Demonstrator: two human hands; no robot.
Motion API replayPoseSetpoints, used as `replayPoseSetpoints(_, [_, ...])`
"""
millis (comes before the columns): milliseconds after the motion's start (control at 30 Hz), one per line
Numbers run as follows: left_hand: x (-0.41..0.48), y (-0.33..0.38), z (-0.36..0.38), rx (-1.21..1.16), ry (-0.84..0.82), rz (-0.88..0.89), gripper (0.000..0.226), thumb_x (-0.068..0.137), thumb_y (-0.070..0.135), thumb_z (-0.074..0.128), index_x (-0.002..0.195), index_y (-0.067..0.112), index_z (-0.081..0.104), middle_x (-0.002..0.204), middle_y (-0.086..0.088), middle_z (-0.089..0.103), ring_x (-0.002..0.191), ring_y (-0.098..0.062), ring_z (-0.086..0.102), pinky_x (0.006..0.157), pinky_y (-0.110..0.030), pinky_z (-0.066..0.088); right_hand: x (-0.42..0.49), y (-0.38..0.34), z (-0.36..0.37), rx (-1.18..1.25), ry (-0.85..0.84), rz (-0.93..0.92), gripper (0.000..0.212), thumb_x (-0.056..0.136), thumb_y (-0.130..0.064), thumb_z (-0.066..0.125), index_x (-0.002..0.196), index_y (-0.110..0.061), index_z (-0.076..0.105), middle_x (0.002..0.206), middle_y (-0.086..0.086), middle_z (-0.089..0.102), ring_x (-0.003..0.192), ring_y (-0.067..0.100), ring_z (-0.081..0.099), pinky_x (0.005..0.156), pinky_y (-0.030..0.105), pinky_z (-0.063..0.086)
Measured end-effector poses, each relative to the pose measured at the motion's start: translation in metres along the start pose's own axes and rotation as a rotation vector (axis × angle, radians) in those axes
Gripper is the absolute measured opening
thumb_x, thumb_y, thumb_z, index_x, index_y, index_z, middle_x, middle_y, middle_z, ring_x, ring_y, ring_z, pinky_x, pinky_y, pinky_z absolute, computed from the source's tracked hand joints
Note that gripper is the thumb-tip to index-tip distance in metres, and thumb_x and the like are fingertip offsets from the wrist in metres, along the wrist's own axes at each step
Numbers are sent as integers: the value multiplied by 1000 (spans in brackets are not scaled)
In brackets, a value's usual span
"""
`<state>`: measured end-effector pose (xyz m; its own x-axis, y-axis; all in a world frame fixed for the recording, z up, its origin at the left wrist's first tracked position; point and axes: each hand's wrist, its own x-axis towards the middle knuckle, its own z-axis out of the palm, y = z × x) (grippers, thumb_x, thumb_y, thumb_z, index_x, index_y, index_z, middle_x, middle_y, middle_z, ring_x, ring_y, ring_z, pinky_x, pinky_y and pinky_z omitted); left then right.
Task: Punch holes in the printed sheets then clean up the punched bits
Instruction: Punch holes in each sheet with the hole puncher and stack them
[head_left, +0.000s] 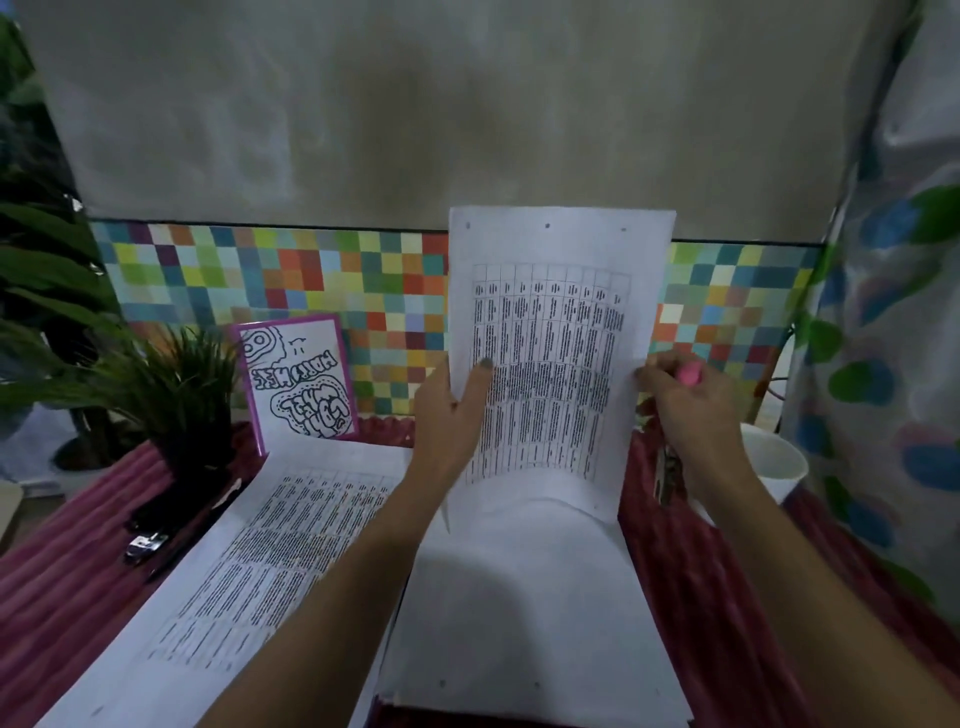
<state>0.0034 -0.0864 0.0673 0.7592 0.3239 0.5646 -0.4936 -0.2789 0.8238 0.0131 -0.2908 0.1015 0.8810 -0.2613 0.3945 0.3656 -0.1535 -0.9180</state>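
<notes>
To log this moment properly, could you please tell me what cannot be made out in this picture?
Head view throughout.
Print on the raised sheet: too small, blurred to read.
Kind of pink item: mostly hidden inside the right hand.
Kind of black tool beside the plant: dark and blurred.
Fingers of the left hand: behind the raised sheet; only the thumb shows.

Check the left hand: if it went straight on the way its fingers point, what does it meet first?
The left hand grips the raised sheet, thumb pointing up and away from the person. Straight on, past the sheet it holds, the coloured tile strip on the wall looks first; depth is unclear.
</notes>
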Motion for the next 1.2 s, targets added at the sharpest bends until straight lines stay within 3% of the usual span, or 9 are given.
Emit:
replayPoseSetpoints(100, [2, -4, -4, 2, 30, 25, 22, 98, 30, 55, 116, 19, 61, 102, 11, 67, 89, 9, 61, 74, -7, 46, 1, 1, 0, -3, 4, -23, 15, 87, -7, 60, 73, -13, 61, 70, 2, 59, 58, 7, 56, 54, 17, 47])
replayPoseSetpoints(233, [-13, -19, -3, 74, -12, -35, 7, 99, 22, 54, 104, 21, 58, 92, 10, 63, 79, 11, 56, 73, -15, 47, 1, 6, 6, -68, -16, 10, 13, 89, -8, 61, 77, -13, 63, 79, 8, 64, 62, 18, 58, 56, 23, 47])
replayPoseSetpoints(367, [8, 11, -34, 54, 3, -81, 12, 99, 24, 53, 104, 19, 62, 92, 4, 66, 82, -3, 63, 68, -12, 50, 11, -26, 11, -120, 13, -125, 15, 89, -10, 58, 90, 3, 64, 80, 20, 64, 61, 22, 58, 46, 21, 48])
replayPoseSetpoints(500, [37, 62, -93, 99, -108, -154, 10, 98, 22, 54, 104, 18, 61, 82, 7, 69, 62, 2, 67, 51, -11, 49, 24, -62, 38, -196, -73, -207, 28, 84, -15, 59, 92, 13, 59, 82, 34, 58, 62, 26, 51, 54, 39, 47])
replayPoseSetpoints(700, [35, 45, -194, 261, -9, -553, 24, 85, 9, 68, 109, 9, 64, 84, -9, 74, 70, -25, 72, 60, -30, 56, -14, -53, 119, -356, -472, 25, 19, 81, -10, 61, 68, 3, 57, 59, 8, 54, 46, 18, 47, 44, 22, 33])
replayPoseSetpoints(800, [5, 11, -224, 586, -43, -706, 25, 83, 13, 72, 106, 11, 62, 83, -8, 65, 70, -22, 61, 57, -27, 46, -52, -22, 150, -469, -714, 156, 14, 81, -10, 56, 68, -9, 50, 57, 7, 45, 42, 19, 39, 42, 20, 30])
replayPoseSetpoints(867, [-11, -12, -238, 663, -103, -788, 29, 80, 14, 76, 104, 6, 64, 81, -6, 62, 71, -20, 59, 57, -27, 44, -68, 0, 165, -521, -782, 230, 23, 80, -11, 55, 64, -13, 39, 56, 5, 35, 43, 18, 34, 46, 22, 30])
replayPoseSetpoints(1000, [-32, -44, -250, 698, -184, -846, 36, 78, 13, 78, 108, 6, 62, 87, -5, 64, 71, -17, 60, 55, -24, 44, -84, 29, 183, -663, -814, 285, 26, 84, -18, 51, 65, -14, 33, 65, 4, 38, 54, 21, 38, 51, 25, 29])
replayPoseSetpoints(1200, [-46, -63, -245, 856, -152, -735, 47, 74, 22, 82, 108, 15, 51, 88, 2, 58, 74, -12, 57, 55, -26, 41, -95, 47, 186, -901, -883, 196, 20, 86, -25, 52, 73, -18, 39, 78, -1, 49, 70, 20, 49, 55, 25, 34])
